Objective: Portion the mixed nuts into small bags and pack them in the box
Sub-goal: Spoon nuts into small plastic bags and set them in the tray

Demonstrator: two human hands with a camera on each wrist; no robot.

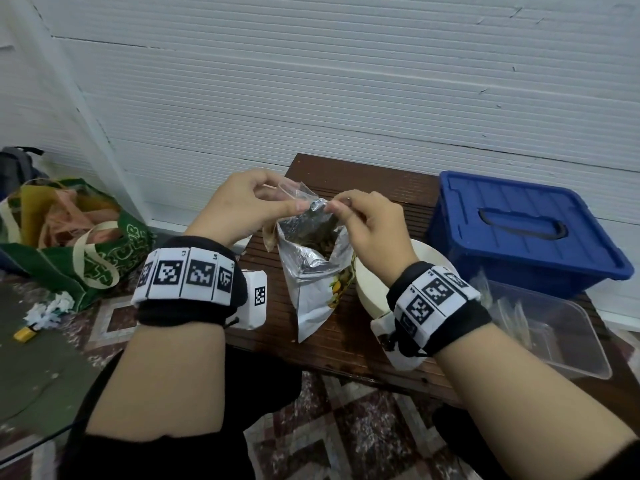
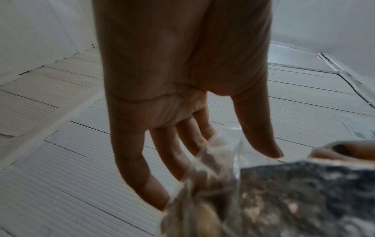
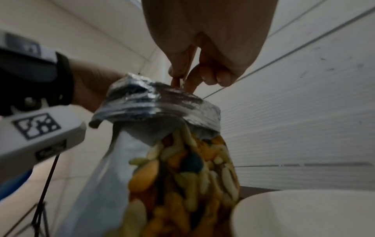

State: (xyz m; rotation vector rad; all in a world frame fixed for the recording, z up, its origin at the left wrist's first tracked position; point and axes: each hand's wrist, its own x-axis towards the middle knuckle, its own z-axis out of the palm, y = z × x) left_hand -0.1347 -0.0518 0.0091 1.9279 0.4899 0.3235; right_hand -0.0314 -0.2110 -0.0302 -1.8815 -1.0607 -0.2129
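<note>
Foil nut bag (image 1: 313, 271) is standing upright at table (image 1: 363, 188) centre, mouth open, nuts showing inside. Both hands are meeting over its mouth.

Left hand (image 1: 239, 206): thumb and forefinger are pinching a small clear bag (image 1: 294, 195) at the foil bag's rim, at 11 o'clock of the mouth. In the left wrist view the other fingers (image 2: 129, 160) are hanging fairly straight beside the clear film.

Right hand (image 1: 367, 223): fingertips are pinching the foil bag's top edge at 1 o'clock of the mouth; remaining fingers are curled. The right wrist view is confirming the pinch on the crumpled foil.

White bowl (image 1: 370, 289) is sitting just beside the foil bag at 3 o'clock. Blue box (image 1: 519, 230), lid on, is sitting at 2 o'clock. Clear tub (image 1: 554, 327) is lying at 4 o'clock. Green tote (image 1: 97, 258) is sitting on the floor at 9 o'clock.
</note>
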